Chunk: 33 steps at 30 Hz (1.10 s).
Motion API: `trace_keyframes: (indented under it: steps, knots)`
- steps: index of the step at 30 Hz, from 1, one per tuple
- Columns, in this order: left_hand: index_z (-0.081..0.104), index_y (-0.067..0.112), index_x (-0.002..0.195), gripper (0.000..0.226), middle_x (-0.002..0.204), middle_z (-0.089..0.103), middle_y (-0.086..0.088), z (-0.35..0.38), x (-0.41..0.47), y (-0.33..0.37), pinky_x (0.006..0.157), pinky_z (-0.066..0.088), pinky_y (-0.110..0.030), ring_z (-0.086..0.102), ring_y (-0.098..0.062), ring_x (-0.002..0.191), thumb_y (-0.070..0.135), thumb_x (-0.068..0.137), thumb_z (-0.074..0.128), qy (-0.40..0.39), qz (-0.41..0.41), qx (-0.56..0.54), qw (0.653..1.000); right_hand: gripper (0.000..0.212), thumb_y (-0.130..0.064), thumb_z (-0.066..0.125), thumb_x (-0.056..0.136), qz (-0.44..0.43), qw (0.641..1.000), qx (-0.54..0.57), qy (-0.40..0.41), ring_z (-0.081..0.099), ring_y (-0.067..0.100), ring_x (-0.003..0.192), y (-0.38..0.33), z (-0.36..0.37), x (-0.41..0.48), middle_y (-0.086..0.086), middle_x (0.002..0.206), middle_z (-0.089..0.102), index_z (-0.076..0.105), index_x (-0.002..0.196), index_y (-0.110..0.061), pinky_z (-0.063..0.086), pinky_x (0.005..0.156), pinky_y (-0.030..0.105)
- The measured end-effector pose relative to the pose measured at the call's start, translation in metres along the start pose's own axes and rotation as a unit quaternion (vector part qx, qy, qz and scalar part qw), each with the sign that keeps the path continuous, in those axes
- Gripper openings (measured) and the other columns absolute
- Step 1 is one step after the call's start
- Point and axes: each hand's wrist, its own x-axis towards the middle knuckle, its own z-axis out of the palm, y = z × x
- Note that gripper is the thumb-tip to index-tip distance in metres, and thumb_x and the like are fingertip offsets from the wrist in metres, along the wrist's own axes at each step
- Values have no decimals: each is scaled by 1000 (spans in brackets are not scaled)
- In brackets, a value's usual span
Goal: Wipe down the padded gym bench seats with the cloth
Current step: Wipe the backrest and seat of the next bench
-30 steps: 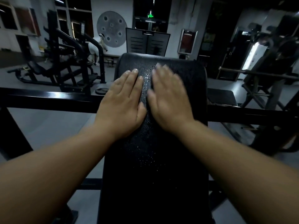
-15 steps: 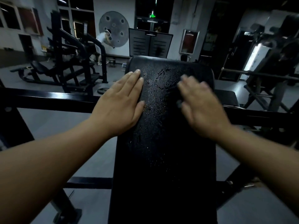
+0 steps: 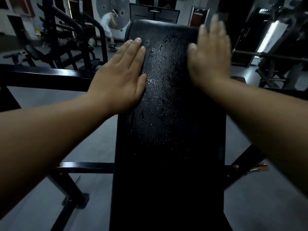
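Observation:
A black padded bench seat (image 3: 166, 139) runs away from me down the middle of the view, its far half speckled with wet droplets. My left hand (image 3: 120, 77) lies flat on the pad's left edge, fingers straight and together. My right hand (image 3: 210, 55) is at the pad's far right edge, fingers straight, blurred by motion. No cloth shows in either hand or anywhere on the pad.
A black steel frame bar (image 3: 41, 75) crosses behind the pad, with bench legs (image 3: 70, 185) on the grey floor below. Other gym machines (image 3: 63, 39) stand at the back left and right. A person in white (image 3: 108, 22) bends over far behind.
My right hand has slid from the pad's middle, beside the left hand, out to the far right edge. The left hand has stayed on the left edge.

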Motion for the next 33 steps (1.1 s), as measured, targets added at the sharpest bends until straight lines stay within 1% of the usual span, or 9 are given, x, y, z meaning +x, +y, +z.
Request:
trace_keyframes:
  steps: [2, 6, 11, 13, 16, 18, 23, 28, 33]
  knots:
    - [28, -1, 153, 71, 162, 22, -20, -1, 0, 1, 123, 16, -40, 19, -32, 151, 45, 98, 24, 0, 1, -7, 1000, 63, -34, 28, 103, -11, 1000, 28, 8, 3, 25, 155, -34, 4, -11, 12, 167, 7, 14, 159, -8, 0, 124, 40]
    - [32, -1, 151, 71, 160, 26, -19, -5, 2, 1, 121, 21, -41, 23, -33, 149, 45, 98, 26, 7, 5, -2, 1000, 59, -27, 41, 95, -241, 968, 57, -31, 28, 29, 149, 3, 4, -65, 14, 158, 36, 40, 149, -5, 18, 124, 44]
    - [31, -1, 152, 70, 161, 26, -19, -4, 2, 2, 120, 20, -39, 23, -32, 149, 44, 98, 25, 10, 3, 0, 1000, 59, -25, 37, 102, -4, 997, 73, 10, 9, 26, 153, 10, -4, -9, 12, 167, 12, 24, 156, -6, 9, 125, 39]
    - [31, -1, 152, 69, 161, 25, -19, -6, 4, 2, 121, 14, -34, 22, -31, 150, 42, 98, 25, 1, 7, -13, 1000, 62, -23, 37, 99, 0, 996, 83, 18, 11, 27, 153, -34, 1, -10, 15, 166, 14, 22, 156, -4, 9, 125, 39]
    - [35, 2, 151, 65, 160, 29, -17, -14, 6, -7, 122, 16, -35, 26, -31, 148, 39, 98, 26, -11, 14, -47, 999, 65, -21, 40, 89, -240, 964, 112, -22, 28, 36, 148, -50, 12, -58, 23, 158, 31, 37, 149, 3, 19, 123, 45]
    - [36, 4, 151, 63, 160, 30, -15, -19, 8, -13, 121, 24, -42, 28, -31, 147, 38, 98, 27, -24, 23, -50, 998, 64, -25, 42, 88, -293, 954, 54, -39, 32, 37, 145, -15, 8, -67, 23, 156, 35, 44, 145, 3, 23, 121, 48]
    - [35, 4, 151, 60, 159, 30, -17, -12, -6, -11, 119, 29, -47, 29, -34, 147, 37, 103, 25, -8, 35, -15, 999, 57, -24, 37, 97, -10, 999, 37, 27, 16, 35, 151, -20, 2, -11, 20, 162, 21, 35, 150, -3, 12, 124, 47]
    - [40, -1, 148, 54, 157, 34, -20, -8, -8, -10, 119, 29, -44, 32, -35, 145, 29, 103, 31, 27, 32, -17, 999, 69, -25, 44, 84, -317, 945, 62, -55, 32, 30, 147, -27, 11, -104, 15, 156, 40, 39, 150, -5, 21, 121, 48]
    - [33, 4, 152, 59, 161, 27, -16, -11, -7, -6, 121, 22, -42, 25, -33, 149, 34, 102, 26, -7, 2, -54, 999, 70, -32, 39, 95, -61, 997, 55, 3, 8, 29, 154, -2, 3, -61, 17, 166, 11, 19, 156, -4, 7, 124, 48]
